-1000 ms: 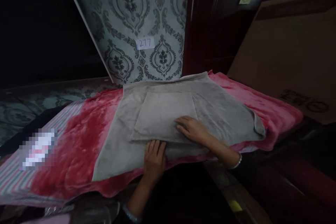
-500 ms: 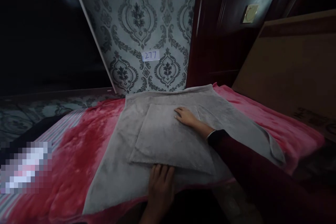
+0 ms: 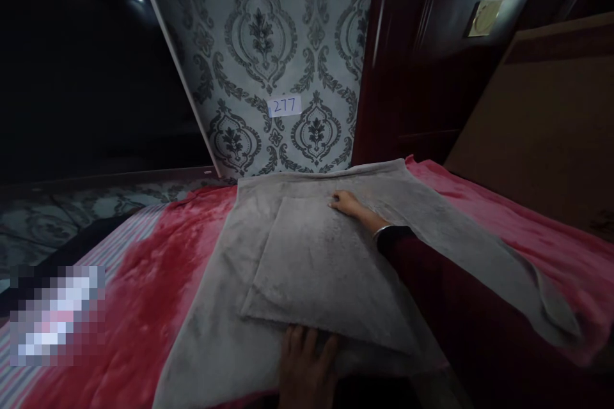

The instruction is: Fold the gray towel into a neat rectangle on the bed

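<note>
Right hand point(image 3: 346, 203): fingers curled at the far edge of a grey panel point(image 3: 326, 268); cannot tell whether the grip pinches the fabric. Pale band point(image 3: 382, 232) at the wrist, dark red sleeve point(image 3: 441, 287) crossing the panel's right side. Left hand point(image 3: 307, 364): grip spread, fingers slightly apart, tips at the panel's near edge. Panel lies flat, roughly four-sided, between the hands, on a larger grey cloth point(image 3: 206, 326). Under that, a red and pink blanket point(image 3: 144, 294), showing at both sides; striped fabric point(image 3: 122, 239) farther left. Beyond: patterned wallpaper point(image 3: 261, 32) with a paper label point(image 3: 284, 106) reading 277. Dark screen point(image 3: 86, 77) to the left; reddish-brown woodwork point(image 3: 407, 64) and cardboard point(image 3: 551, 128) to the right.
</note>
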The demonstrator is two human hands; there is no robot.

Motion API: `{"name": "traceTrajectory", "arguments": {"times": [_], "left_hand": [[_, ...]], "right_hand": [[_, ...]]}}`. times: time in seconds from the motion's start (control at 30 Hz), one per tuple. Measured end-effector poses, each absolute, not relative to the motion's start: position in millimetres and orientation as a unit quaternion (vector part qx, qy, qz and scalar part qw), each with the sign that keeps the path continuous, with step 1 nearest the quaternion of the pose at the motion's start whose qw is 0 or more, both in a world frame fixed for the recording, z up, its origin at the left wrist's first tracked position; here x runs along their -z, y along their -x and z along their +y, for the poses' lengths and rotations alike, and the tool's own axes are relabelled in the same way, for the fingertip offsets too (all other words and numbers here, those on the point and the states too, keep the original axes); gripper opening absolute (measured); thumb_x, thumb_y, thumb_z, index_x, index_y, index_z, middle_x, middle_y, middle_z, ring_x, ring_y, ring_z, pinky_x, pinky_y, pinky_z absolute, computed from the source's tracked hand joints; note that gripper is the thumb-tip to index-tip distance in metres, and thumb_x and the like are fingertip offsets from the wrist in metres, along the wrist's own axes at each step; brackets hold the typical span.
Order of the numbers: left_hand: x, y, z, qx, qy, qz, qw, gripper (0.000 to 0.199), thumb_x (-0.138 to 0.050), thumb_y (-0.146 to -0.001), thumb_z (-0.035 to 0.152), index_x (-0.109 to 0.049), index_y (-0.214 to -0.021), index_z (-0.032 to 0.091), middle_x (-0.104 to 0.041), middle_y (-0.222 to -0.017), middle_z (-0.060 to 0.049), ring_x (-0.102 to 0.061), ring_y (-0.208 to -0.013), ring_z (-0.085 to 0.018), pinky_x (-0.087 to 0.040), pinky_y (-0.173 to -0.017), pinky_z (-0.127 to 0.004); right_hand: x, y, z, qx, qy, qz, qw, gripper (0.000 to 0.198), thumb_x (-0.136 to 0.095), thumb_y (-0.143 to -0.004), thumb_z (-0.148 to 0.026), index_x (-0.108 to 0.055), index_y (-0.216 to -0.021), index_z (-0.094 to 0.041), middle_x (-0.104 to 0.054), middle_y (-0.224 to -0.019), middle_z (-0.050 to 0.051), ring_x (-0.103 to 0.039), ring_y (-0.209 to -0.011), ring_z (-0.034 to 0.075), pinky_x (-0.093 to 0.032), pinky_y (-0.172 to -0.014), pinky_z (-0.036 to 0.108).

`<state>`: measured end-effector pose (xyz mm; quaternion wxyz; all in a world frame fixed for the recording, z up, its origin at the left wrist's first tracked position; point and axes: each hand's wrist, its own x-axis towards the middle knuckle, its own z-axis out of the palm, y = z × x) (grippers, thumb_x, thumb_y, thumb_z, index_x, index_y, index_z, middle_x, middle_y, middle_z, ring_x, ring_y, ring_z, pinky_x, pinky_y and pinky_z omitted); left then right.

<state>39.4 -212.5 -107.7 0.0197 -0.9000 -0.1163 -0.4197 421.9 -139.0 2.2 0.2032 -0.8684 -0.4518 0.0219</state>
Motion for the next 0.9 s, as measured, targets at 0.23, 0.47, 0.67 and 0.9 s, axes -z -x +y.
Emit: {"name": "traceTrajectory", "arguments": {"times": [0.23, 0.47, 0.67, 0.9], "left_hand": [[109.1, -41.4, -213.8, 0.437, 0.891, -0.119, 0.026, 0.043, -0.075, -0.066, 0.018, -0.074, -0.106, 0.033, -0.069, -0.103, -0.005, -0.056, -0.101, -0.027, -0.042, -0.100, -0.043], [109.5, -40.9, -216.3, 0.435, 0.891, -0.128, 0.013, 0.043, -0.074, -0.066, 0.018, -0.075, -0.106, 0.034, -0.069, -0.102, -0.005, -0.055, -0.101, -0.027, -0.041, -0.100, -0.043], [107.5, -45.0, -218.1, 0.461, 0.878, -0.127, 0.005, 0.037, -0.070, -0.067, 0.019, -0.075, -0.102, 0.032, -0.069, -0.099, -0.005, -0.055, -0.099, -0.026, -0.041, -0.097, -0.042], [112.7, -45.7, -220.1, 0.462, 0.876, -0.140, -0.008, 0.045, -0.069, -0.066, 0.014, -0.074, -0.105, 0.034, -0.070, -0.105, -0.004, -0.056, -0.101, -0.026, -0.041, -0.100, -0.043]], "right_hand": [[8.6, -418.1, -144.2, 0.027, 0.857, -0.463, 0.226, 0.028, -0.057, -0.095, -0.021, -0.067, -0.121, -0.015, -0.072, -0.118, 0.013, -0.065, -0.107, 0.025, -0.048, -0.087, 0.030], [4.4, -422.9, -138.0, 0.006, 0.832, -0.512, 0.212, 0.021, -0.063, -0.093, -0.020, -0.073, -0.111, -0.016, -0.074, -0.113, 0.009, -0.066, -0.104, 0.022, -0.048, -0.089, 0.027], [4.5, -411.7, -146.3, 0.051, 0.827, -0.523, 0.200, 0.024, -0.053, -0.099, -0.020, -0.074, -0.109, -0.017, -0.069, -0.116, 0.012, -0.060, -0.113, 0.025, -0.044, -0.098, 0.032], [-1.8, -420.5, -147.5, -0.036, 0.833, -0.472, 0.287, 0.019, -0.053, -0.096, -0.027, -0.069, -0.092, -0.018, -0.071, -0.098, 0.011, -0.061, -0.099, 0.026, -0.043, -0.086, 0.030]]}}
